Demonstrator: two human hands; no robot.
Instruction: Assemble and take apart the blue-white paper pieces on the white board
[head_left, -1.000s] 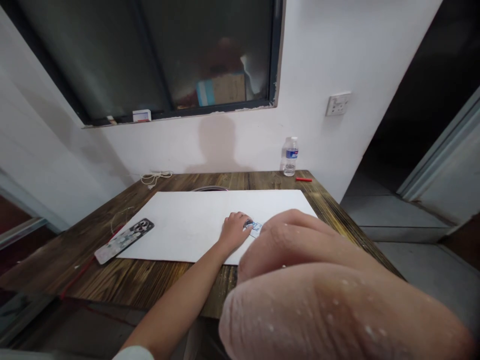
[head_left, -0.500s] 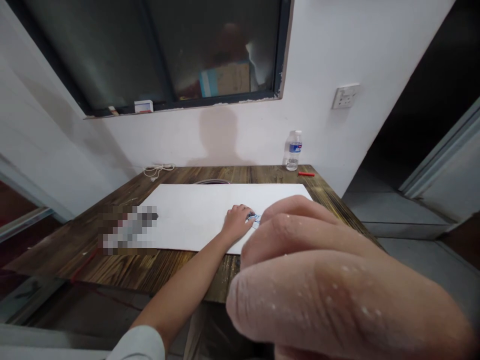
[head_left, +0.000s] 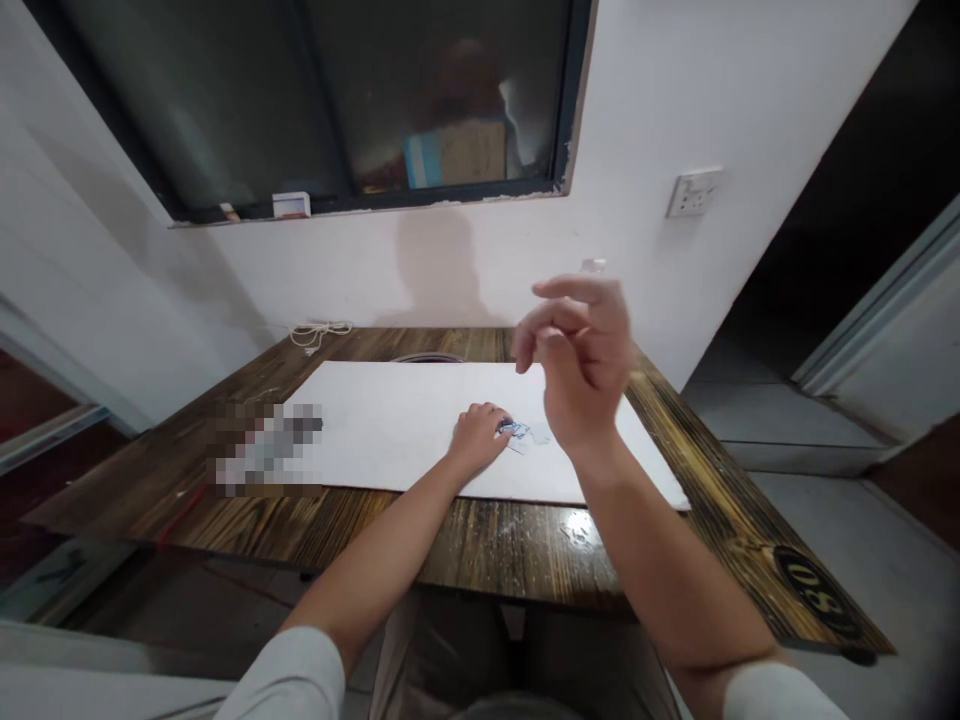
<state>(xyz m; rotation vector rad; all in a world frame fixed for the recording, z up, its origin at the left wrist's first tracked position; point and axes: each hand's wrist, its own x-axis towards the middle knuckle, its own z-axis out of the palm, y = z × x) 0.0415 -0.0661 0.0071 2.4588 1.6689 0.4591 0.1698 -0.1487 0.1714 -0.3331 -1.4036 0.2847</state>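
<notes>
A white sheet or board point(head_left: 390, 420) lies on the dark wooden table. My left hand point(head_left: 478, 437) rests flat on it, fingers spread. Beside its thumb and forefinger are small blue line markings point(head_left: 517, 430) with a dark patch; I cannot tell if they are drawn on the surface or belong to a separate piece. Above the right part of the board my right hand point(head_left: 589, 350) is raised, its fingers loosely bent and apart, with nothing visible in them. It covers most of a plastic bottle point(head_left: 594, 265) behind it, leaving the cap in sight.
A white cable point(head_left: 319, 332) lies at the table's back left, and a round rim point(head_left: 427, 357) shows behind the board. Blurred-out items point(head_left: 266, 450) cover the board's left end. Wall, window and a socket point(head_left: 695, 192) stand beyond the wooden table point(head_left: 510, 545).
My right hand has moved from close before the camera to farther away, above the board. It now hides the bottle's body and the red stick-like object. My left hand stays in place.
</notes>
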